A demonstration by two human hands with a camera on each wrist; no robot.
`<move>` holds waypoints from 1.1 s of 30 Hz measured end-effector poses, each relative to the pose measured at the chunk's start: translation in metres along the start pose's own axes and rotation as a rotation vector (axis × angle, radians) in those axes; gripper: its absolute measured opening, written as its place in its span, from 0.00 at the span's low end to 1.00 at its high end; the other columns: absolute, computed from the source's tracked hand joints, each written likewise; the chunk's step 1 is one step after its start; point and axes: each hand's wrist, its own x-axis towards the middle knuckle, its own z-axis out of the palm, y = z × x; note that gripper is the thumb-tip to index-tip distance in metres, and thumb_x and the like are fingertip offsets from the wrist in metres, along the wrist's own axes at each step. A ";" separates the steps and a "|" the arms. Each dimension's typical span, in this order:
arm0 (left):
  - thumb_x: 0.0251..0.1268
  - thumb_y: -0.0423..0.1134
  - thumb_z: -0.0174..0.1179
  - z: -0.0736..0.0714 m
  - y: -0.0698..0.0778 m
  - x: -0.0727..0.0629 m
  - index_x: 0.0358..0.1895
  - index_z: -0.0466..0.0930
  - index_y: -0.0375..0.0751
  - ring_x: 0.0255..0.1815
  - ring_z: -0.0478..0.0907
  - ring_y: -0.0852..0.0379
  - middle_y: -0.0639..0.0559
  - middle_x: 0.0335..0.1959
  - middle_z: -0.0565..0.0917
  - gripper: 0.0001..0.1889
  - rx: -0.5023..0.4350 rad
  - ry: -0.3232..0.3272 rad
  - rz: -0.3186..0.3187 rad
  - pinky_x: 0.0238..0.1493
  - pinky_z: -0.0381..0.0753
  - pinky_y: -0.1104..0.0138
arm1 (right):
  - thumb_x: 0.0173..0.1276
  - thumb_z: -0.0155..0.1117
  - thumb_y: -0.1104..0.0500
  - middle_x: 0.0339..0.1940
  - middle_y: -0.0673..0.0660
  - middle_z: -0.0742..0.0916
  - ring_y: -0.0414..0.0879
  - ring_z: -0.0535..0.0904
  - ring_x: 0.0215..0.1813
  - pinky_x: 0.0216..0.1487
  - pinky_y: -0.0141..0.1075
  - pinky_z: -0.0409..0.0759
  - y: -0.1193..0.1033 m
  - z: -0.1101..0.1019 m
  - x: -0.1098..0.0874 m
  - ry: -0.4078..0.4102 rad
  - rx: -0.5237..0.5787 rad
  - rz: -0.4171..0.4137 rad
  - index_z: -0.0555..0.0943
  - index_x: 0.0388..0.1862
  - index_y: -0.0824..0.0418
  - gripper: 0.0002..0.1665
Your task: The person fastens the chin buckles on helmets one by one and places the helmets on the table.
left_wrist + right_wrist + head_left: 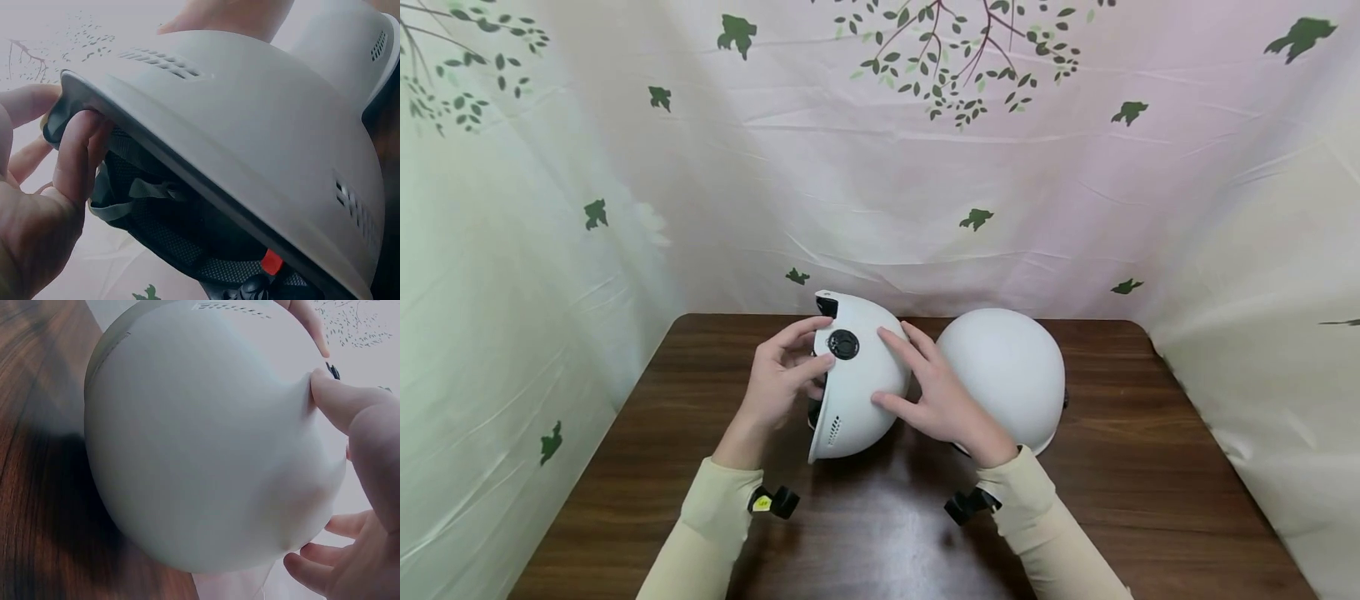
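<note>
A white safety helmet point(857, 392) is tipped on its side, with its open underside facing left. My left hand point(778, 375) grips its rim beside a round black part point(843, 344). In the left wrist view, some left fingers point(75, 150) reach under the rim, near the dark straps and padding point(156, 187). My right hand point(936, 396) rests on the domed shell, its thumb and fingers spread apart. From the right wrist view, the right thumb point(337, 403) touches one part of the shell and the fingertips point(300, 569) touch another.
A second white helmet point(1003, 375) stands dome up on the brown table point(1120, 500), just right of the first and close to my right hand. White curtains with green leaf prints point(880, 183) hang behind and at both sides.
</note>
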 end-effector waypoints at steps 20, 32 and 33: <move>0.70 0.21 0.60 -0.012 -0.011 -0.009 0.69 0.74 0.31 0.24 0.85 0.57 0.47 0.45 0.86 0.24 -0.270 0.112 0.015 0.19 0.84 0.68 | 0.69 0.75 0.44 0.84 0.63 0.59 0.59 0.61 0.82 0.75 0.62 0.68 0.001 -0.001 0.000 -0.014 0.040 0.046 0.57 0.86 0.41 0.53; 0.72 0.21 0.58 -0.015 -0.020 -0.009 0.72 0.70 0.29 0.28 0.85 0.58 0.47 0.49 0.86 0.26 -0.422 0.111 0.044 0.21 0.85 0.68 | 0.69 0.75 0.44 0.84 0.60 0.59 0.55 0.60 0.82 0.75 0.61 0.67 0.000 -0.005 0.000 -0.007 0.060 0.068 0.56 0.86 0.39 0.54; 0.73 0.21 0.58 -0.016 -0.022 -0.009 0.72 0.70 0.28 0.28 0.85 0.58 0.47 0.49 0.86 0.26 -0.438 0.113 0.045 0.21 0.86 0.68 | 0.69 0.75 0.43 0.85 0.60 0.59 0.55 0.59 0.83 0.75 0.61 0.67 0.000 -0.005 0.000 -0.007 0.060 0.072 0.56 0.86 0.39 0.53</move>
